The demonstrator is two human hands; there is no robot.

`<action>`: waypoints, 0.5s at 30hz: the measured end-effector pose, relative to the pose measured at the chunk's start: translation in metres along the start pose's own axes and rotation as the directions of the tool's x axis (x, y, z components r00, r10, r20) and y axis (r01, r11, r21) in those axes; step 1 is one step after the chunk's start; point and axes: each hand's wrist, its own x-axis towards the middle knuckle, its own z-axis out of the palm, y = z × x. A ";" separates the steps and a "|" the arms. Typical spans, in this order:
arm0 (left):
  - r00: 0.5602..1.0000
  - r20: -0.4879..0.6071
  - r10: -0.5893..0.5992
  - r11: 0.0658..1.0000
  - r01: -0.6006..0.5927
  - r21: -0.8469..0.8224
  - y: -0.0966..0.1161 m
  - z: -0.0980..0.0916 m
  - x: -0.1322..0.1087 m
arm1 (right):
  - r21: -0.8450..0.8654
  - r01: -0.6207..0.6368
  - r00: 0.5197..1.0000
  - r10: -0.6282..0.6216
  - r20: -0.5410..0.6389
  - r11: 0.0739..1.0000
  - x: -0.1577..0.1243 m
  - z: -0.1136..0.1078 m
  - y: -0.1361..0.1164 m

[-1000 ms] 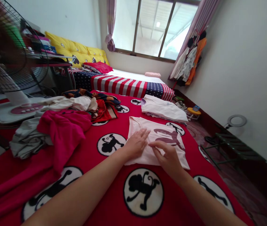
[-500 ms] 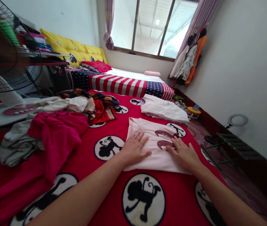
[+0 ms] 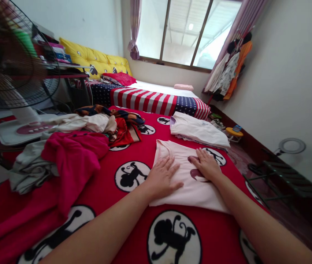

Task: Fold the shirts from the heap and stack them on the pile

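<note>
A folded pale pink shirt [image 3: 191, 187] with a dark red print lies on the red monkey-print blanket [image 3: 134, 227]. My left hand [image 3: 163, 176] rests flat on the shirt's left edge, fingers spread. My right hand [image 3: 207, 165] lies flat on the shirt's upper middle, fingers stretched out over the print. Just beyond the pink shirt lies a stack of folded white shirts [image 3: 198, 130].
A heap of unfolded clothes sits at the left: a magenta garment [image 3: 73, 157], white pieces [image 3: 76, 123] and a patterned red one [image 3: 124, 132]. A standing fan [image 3: 10, 62] is at far left. A second bed with a flag-print cover [image 3: 156, 99] lies ahead. A folding stool [image 3: 285, 172] stands right.
My right hand let go of a pinched fold near the shirt's lower edge, opened flat and slid up the shirt toward its far end. My left hand stayed pressed on the left edge.
</note>
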 end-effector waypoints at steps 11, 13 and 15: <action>1.000 -0.014 0.004 0.999 -0.005 -0.054 0.000 0.001 0.000 | -0.019 -0.390 0.920 0.390 0.048 0.921 -0.061 -0.035 0.025; 0.999 -0.035 0.015 0.998 -0.017 -0.060 -0.002 0.002 0.000 | 0.070 -0.383 0.921 0.375 0.109 0.921 -0.065 -0.040 0.021; 0.997 -0.064 0.038 0.996 -0.043 -0.073 -0.005 0.003 0.000 | 0.114 -0.352 0.935 0.344 0.089 0.929 -0.066 -0.043 0.014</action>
